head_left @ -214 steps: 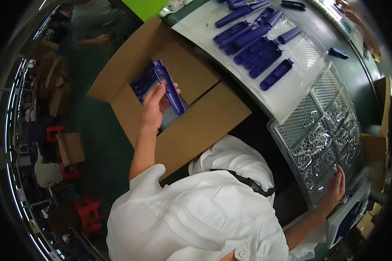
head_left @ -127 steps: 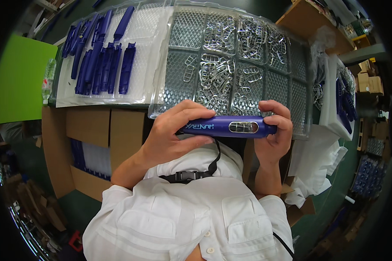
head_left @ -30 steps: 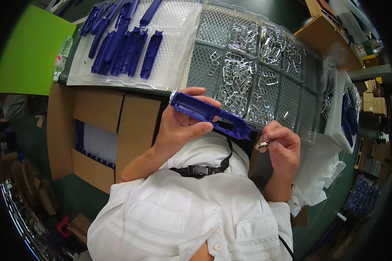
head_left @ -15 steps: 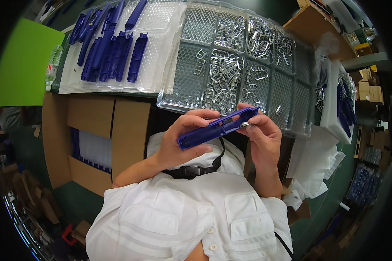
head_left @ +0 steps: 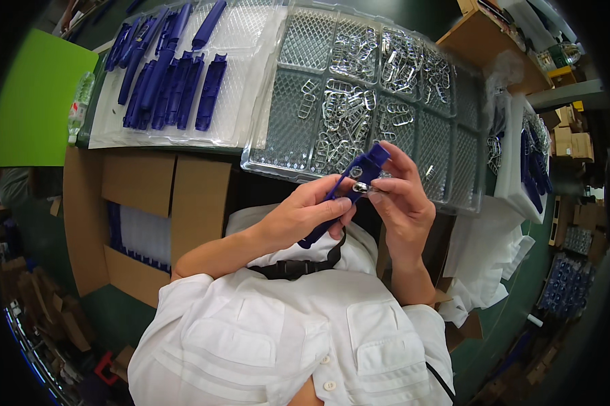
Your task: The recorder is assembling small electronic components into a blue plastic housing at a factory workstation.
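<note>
- Two bare hands meet over the lap, just in front of the table, around one blue plastic half-shell (head_left: 369, 162).
- Left hand (head_left: 311, 210): fingers and thumb closed around the shell's middle; its lower end pokes out below, tilted.
- Right hand (head_left: 403, 206): thumb and fingers nearly together, pinching a small shiny metal piece (head_left: 361, 187) against the shell near its upper end.
- The shell's upper end overlaps the near rim of the clear compartmented tray (head_left: 288, 128) in view; whether they touch, I cannot tell.
- Open room: a dark gap separates the left forearm from the tray's edge.
- Leftward, flaps of an open cardboard box (head_left: 200, 210) bound that gap; rightward, white wrapping sheets (head_left: 477, 271) hang beside the right forearm.
</note>
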A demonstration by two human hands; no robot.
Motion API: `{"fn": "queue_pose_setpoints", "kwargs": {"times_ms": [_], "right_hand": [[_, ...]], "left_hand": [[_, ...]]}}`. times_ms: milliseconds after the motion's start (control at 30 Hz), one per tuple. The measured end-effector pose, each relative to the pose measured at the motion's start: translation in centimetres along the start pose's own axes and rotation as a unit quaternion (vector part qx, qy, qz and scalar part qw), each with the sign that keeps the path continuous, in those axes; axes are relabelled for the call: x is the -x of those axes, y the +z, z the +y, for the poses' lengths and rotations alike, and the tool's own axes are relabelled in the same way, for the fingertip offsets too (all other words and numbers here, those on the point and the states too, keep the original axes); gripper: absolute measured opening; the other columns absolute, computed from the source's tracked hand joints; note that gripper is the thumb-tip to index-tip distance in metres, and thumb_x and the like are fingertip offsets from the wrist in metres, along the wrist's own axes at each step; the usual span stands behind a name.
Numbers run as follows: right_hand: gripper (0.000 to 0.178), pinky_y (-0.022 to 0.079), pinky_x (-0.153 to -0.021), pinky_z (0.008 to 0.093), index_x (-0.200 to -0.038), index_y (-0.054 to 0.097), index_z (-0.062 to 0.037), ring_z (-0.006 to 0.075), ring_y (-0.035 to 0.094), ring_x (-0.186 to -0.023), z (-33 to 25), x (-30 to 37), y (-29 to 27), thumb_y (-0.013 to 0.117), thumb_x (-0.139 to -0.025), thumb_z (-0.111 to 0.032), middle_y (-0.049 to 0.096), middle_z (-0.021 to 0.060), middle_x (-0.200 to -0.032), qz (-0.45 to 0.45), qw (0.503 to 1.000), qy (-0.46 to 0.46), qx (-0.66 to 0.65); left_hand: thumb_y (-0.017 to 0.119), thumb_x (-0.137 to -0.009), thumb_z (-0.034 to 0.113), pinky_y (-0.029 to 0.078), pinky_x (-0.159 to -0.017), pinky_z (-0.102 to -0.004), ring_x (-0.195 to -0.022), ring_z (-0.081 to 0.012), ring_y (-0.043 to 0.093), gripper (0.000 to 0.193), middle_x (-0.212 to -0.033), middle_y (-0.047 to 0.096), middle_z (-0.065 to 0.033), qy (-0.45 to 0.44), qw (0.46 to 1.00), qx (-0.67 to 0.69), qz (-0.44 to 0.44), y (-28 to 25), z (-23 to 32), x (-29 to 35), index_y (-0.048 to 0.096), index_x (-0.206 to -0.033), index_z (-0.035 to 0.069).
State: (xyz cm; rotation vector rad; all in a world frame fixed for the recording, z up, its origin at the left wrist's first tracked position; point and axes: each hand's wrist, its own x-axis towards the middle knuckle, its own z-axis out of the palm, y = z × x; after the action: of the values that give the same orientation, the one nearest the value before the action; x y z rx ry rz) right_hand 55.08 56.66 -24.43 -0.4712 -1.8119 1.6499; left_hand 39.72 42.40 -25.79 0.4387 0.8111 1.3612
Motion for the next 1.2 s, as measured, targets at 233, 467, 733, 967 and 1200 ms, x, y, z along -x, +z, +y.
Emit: {"fn": "queue_pose_setpoints", "kwargs": {"times_ms": [233,467,733,967,1200], "right_hand": [[0.023,0.052,-0.07,0.0268,-0.106,0.077,-0.0009,0.016,0.066,-0.086,0.5,0.9,0.6,0.082,-0.085,0.005,0.068,0.0086,-0.103,0.037,0.98,-0.089,0.173],[0.034,0.054,-0.063,0.0279,-0.117,0.074,-0.005,0.0163,0.07,-0.073,-1.6,0.8,0.8,0.081,-0.085,0.004,0.071,0.0077,-0.086,0.0,0.957,-0.056,0.284],[0.022,0.057,-0.076,0.0261,-0.115,0.06,0.0022,0.0133,0.073,-0.088,-2.1,0.4,-0.8,0.069,-0.096,0.007,0.076,0.0105,-0.097,0.026,0.994,0.052,0.096],[0.018,0.055,-0.076,0.0255,-0.106,0.066,0.0012,0.0143,0.068,-0.087,-2.3,-1.4,-0.2,0.076,-0.092,0.007,0.073,0.0118,-0.1,0.059,0.981,-0.091,0.16],[0.021,0.053,-0.072,0.025,-0.108,0.073,0.002,0.0144,0.067,-0.083,-2.3,-1.4,0.8,0.078,-0.088,0.008,0.071,0.0096,-0.096,0.094,0.985,-0.051,0.136]], "left_hand": [[0.066,-0.106,0.015,0.05,-0.069,-0.0262,-0.078,-0.0081,0.059,0.024,-0.099,0.066,-0.0017,0.119,0.989,-0.032,0.076,-0.1,-1.1,-1.2,0.063,-0.127,0.003],[0.07,-0.103,0.011,0.052,-0.069,-0.025,-0.076,-0.0087,0.063,0.039,-0.106,0.068,-0.0048,0.113,0.979,-0.137,0.103,-0.3,-0.2,-1.0,0.056,-0.137,0.0],[0.059,-0.103,0.011,0.055,-0.066,-0.0283,-0.072,-0.0147,0.066,0.052,-0.108,0.066,-0.0145,0.127,0.988,-0.076,0.055,-1.8,-0.3,-0.8,0.04,-0.151,0.001],[0.046,-0.092,0.004,0.057,-0.068,-0.03,-0.071,-0.0187,0.068,0.058,-0.106,0.065,-0.0153,0.074,0.995,-0.035,0.053,-1.8,-0.5,-0.8,0.044,-0.149,0.0],[0.042,-0.093,0.0,0.058,-0.069,-0.0305,-0.07,-0.0171,0.068,0.055,-0.096,0.066,-0.0127,0.072,0.989,-0.105,0.08,-1.6,-0.7,-0.7,0.048,-0.147,0.001]]}}
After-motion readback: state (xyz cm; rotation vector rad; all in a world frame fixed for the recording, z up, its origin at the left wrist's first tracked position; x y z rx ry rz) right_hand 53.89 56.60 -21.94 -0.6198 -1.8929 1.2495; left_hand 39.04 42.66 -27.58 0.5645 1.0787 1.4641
